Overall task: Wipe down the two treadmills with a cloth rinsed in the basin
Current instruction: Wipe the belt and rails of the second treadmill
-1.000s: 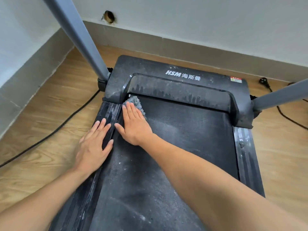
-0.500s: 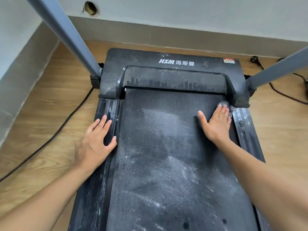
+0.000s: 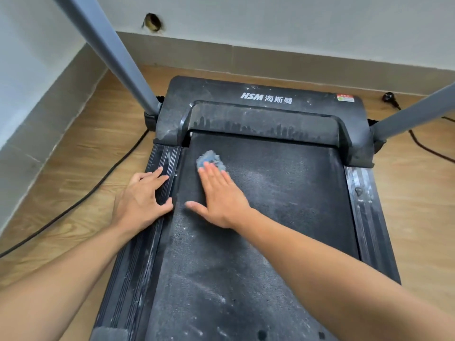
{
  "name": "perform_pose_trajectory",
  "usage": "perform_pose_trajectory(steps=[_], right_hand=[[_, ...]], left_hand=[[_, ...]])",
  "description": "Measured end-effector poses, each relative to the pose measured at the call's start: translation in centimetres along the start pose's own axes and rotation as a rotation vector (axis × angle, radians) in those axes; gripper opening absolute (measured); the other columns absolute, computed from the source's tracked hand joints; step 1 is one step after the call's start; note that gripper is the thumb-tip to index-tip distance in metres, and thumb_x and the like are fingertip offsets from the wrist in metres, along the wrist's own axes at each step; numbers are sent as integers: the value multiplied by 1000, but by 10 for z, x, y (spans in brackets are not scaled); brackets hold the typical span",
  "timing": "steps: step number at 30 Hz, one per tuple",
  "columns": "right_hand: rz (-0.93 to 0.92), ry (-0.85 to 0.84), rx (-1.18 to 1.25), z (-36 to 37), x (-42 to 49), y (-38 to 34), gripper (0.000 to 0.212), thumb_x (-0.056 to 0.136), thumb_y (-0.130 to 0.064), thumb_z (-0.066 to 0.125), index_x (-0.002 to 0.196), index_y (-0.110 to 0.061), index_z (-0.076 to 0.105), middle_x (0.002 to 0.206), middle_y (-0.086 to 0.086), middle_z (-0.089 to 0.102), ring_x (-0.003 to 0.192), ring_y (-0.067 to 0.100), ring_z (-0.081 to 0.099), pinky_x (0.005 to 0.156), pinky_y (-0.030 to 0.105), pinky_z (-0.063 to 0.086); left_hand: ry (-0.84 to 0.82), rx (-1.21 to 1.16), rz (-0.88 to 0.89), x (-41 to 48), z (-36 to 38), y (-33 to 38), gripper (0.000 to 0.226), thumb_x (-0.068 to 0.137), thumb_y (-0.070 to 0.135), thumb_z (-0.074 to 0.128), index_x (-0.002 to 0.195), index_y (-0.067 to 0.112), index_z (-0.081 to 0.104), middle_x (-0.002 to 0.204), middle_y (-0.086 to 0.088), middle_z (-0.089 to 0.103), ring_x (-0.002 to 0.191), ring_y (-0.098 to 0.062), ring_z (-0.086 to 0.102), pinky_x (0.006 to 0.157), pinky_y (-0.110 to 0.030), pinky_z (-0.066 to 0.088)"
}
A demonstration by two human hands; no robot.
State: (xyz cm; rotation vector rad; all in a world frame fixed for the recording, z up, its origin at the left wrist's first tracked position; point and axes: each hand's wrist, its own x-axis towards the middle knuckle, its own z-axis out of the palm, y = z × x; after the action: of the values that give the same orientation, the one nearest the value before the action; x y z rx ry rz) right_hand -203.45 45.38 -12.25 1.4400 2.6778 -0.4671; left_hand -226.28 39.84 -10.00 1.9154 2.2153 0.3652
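We see the right hand flat, fingers straight, pressing what looks like a crumpled grey-blue cloth onto the dusty black treadmill belt near its front left corner. The left hand rests spread on the ribbed black side rail.

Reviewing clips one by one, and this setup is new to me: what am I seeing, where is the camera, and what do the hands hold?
No robot here: a person wears one wide-angle camera on the head, looking down at their own arms. The black machine is a dusty treadmill on a wooden floor. The right hand lies flat on its belt, straight fingers pressing a small grey-blue cloth near the far left corner. The left hand rests, fingers spread, on the left side rail. Neither hand grips anything.
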Motion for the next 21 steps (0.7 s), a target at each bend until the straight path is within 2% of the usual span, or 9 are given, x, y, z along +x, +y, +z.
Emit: perform_pose_trajectory(steps=[2, 5, 8, 12, 14, 16, 19, 21], right_hand=[[100, 40, 24, -3, -30, 47, 107, 95, -86, 16, 166, -9, -6, 175, 10, -10, 161, 20, -14, 132, 44, 1], [352, 111, 18, -5, -80, 131, 107, 94, -87, 11, 166, -9, -7, 175, 10, -10, 161, 22, -14, 132, 45, 1], [631, 177, 67, -12, -126, 194, 113, 89, -89, 3, 166, -5, -1, 175, 16, -4, 162, 27, -5, 132, 47, 5], [757, 225, 213, -6, -115, 175, 114, 88, -87, 10, 166, -3, 1, 174, 18, -3, 162, 28, -5, 131, 50, 0], [705, 221, 159, 5, -92, 135, 106, 95, -80, 17, 166, -3, 0, 174, 19, -6, 162, 28, -10, 130, 49, -4], [573, 203, 123, 13, -63, 86, 96, 102, -71, 22, 166, -3, -1, 174, 17, -9, 161, 27, -13, 130, 46, -9], [263, 120, 138, 17, -16, -1, 84, 107, -60, 25, 166, -5, 0, 174, 13, -11, 161, 25, -15, 130, 43, -11], [46, 63, 156, 24, 0, -50, 76, 110, -52, 23, 166, -5, 4, 175, 13, -7, 161, 25, -12, 131, 47, -4]], left_hand=[[11, -9, 8, 0, 0, 4, 67, 77, 41, 81, 141, 39, 62, 153, 23, 53, 136, -10, 47, 88, -48, 60], [25, -14, 34, -1, 1, 5, 69, 75, 36, 82, 140, 40, 60, 149, 21, 51, 134, -14, 48, 82, -49, 60], [54, -3, 57, 0, 5, 4, 66, 73, 33, 85, 135, 39, 64, 144, 17, 52, 125, -16, 53, 73, -42, 58], [50, 19, 76, 0, 12, 3, 57, 73, 31, 81, 128, 37, 67, 142, 15, 52, 124, -18, 54, 70, -43, 59], [0, 44, 127, 3, 9, 5, 58, 74, 33, 78, 130, 36, 63, 144, 14, 49, 130, -19, 51, 73, -47, 60], [-40, 85, 194, 7, 1, 4, 62, 76, 36, 77, 135, 34, 59, 147, 12, 46, 132, -20, 50, 71, -45, 60], [-61, 111, 179, 4, -5, 5, 64, 80, 42, 76, 140, 33, 54, 151, 12, 42, 134, -18, 47, 70, -41, 56], [-73, 94, 92, -2, -5, 3, 69, 83, 46, 76, 145, 31, 50, 156, 11, 37, 138, -18, 43, 82, -46, 56]])
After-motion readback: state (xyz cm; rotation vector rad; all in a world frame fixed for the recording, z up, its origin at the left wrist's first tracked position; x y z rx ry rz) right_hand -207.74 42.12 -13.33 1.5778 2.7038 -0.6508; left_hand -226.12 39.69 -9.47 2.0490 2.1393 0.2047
